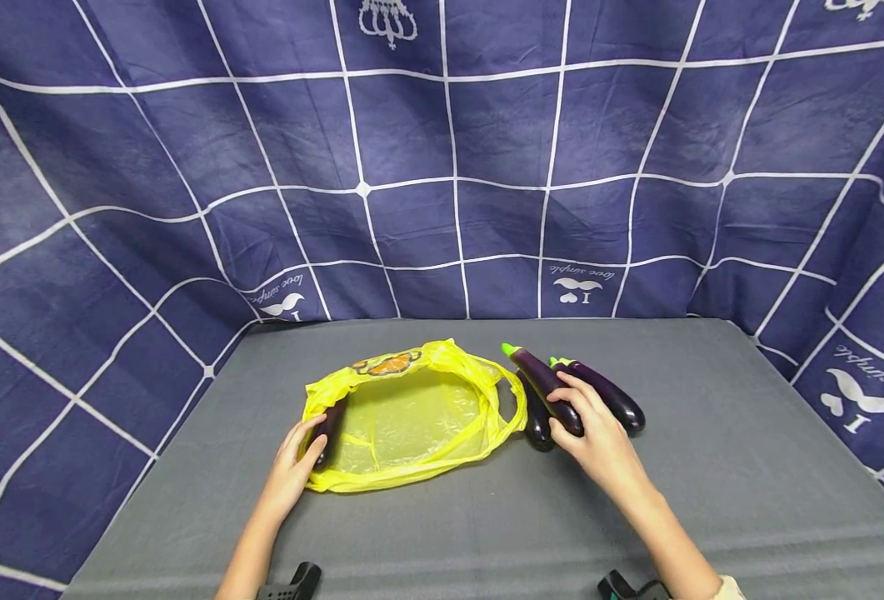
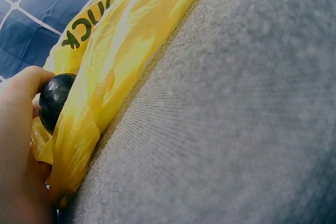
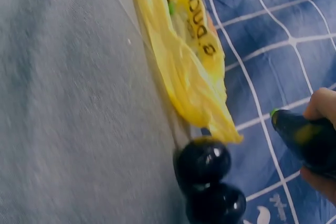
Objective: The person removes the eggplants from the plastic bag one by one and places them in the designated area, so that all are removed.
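Observation:
A yellow plastic bag (image 1: 427,475) lies on its side, its mouth spread wide toward me. At the bag's left end, my left hand (image 1: 290,468) grips a dark purple eggplant (image 1: 327,437) just inside the rim; its round end shows in the left wrist view, the rest hidden by the film. To the right of the bag, my right hand (image 1: 597,437) holds another eggplant (image 1: 535,373) by its thick end, green stem pointing away and to the left. In the right wrist view this held eggplant (image 3: 302,135) is raised off the table.
Two more eggplants lie on the grey table (image 1: 486,533): one (image 1: 536,423) beside the bag's right edge, partly under the held one, and another (image 1: 612,393) behind my right hand. A blue curtain (image 1: 501,217) with white grid lines hangs along the back and sides.

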`<state>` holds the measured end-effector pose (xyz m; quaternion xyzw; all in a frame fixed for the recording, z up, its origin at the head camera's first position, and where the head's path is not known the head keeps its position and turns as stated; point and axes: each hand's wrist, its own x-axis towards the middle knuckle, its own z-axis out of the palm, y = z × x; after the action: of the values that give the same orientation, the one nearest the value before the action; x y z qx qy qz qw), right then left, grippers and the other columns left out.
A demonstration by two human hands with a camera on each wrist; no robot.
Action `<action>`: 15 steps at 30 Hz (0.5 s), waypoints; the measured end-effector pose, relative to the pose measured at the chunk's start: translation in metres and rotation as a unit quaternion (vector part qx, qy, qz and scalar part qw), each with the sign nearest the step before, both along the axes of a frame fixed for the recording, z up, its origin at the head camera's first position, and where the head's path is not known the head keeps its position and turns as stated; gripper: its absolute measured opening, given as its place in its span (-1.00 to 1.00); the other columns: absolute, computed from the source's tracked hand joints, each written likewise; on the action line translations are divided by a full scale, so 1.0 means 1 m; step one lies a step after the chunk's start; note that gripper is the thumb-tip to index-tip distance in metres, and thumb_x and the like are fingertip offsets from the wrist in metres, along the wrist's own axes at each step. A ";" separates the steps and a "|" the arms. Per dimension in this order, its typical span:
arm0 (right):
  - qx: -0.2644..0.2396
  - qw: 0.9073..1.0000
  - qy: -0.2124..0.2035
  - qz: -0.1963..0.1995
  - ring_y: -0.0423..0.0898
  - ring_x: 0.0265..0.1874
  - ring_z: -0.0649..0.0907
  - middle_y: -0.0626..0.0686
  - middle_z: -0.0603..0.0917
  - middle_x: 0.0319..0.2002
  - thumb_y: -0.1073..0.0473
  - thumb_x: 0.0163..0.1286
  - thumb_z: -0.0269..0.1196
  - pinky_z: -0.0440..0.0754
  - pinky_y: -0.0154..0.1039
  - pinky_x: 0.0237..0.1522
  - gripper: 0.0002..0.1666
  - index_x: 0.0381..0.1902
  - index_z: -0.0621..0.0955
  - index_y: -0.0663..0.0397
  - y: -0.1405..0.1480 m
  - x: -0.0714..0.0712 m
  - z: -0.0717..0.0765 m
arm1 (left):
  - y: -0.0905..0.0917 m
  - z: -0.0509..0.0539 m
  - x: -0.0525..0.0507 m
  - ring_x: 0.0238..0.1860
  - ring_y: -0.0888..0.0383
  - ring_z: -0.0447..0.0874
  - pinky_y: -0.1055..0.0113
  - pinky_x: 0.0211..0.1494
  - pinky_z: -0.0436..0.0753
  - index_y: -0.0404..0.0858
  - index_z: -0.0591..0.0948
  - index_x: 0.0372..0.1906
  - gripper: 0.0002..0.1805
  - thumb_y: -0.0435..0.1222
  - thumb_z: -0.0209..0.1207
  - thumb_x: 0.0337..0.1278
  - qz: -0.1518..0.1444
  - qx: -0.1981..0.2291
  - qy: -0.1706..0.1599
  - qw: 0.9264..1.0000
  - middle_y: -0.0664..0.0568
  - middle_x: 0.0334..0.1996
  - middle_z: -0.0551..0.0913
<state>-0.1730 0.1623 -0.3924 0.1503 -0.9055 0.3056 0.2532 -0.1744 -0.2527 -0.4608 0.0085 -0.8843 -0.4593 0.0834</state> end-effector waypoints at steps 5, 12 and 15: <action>0.020 0.999 0.043 -0.012 0.13 0.03 0.52 0.04 0.47 0.15 0.29 0.03 0.30 0.52 0.07 -0.17 -0.69 -0.23 0.58 -0.11 0.015 -0.008 -0.003 | -0.001 0.000 0.000 0.36 -0.23 0.01 -0.27 0.24 0.06 -0.18 0.34 0.24 -0.52 -0.07 -0.05 0.29 0.000 -0.003 0.003 1.000 -0.22 0.32 0.17; 0.016 0.998 0.048 -0.022 0.18 0.04 0.46 0.12 0.45 0.15 0.36 0.06 0.24 0.43 0.10 -0.08 -0.70 -0.22 0.60 -0.03 0.035 -0.018 -0.007 | -0.001 0.000 -0.001 0.36 -0.21 0.03 -0.25 0.26 0.06 -0.17 0.34 0.24 -0.53 -0.08 -0.06 0.30 -0.007 0.008 0.002 1.000 -0.20 0.31 0.19; 0.008 0.998 0.055 -0.028 0.18 0.02 0.46 0.15 0.45 0.12 0.39 0.05 0.24 0.41 0.08 -0.10 -0.68 -0.20 0.60 0.00 0.044 -0.021 -0.010 | -0.001 0.001 -0.001 0.37 -0.21 0.00 -0.26 0.26 0.04 -0.16 0.33 0.24 -0.52 -0.06 -0.07 0.30 -0.007 0.008 -0.007 1.000 -0.20 0.32 0.17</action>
<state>-0.1938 0.2066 -0.4021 0.1437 -0.8965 0.2825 0.3095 -0.1750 -0.2539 -0.4603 0.0062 -0.8813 -0.4667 0.0745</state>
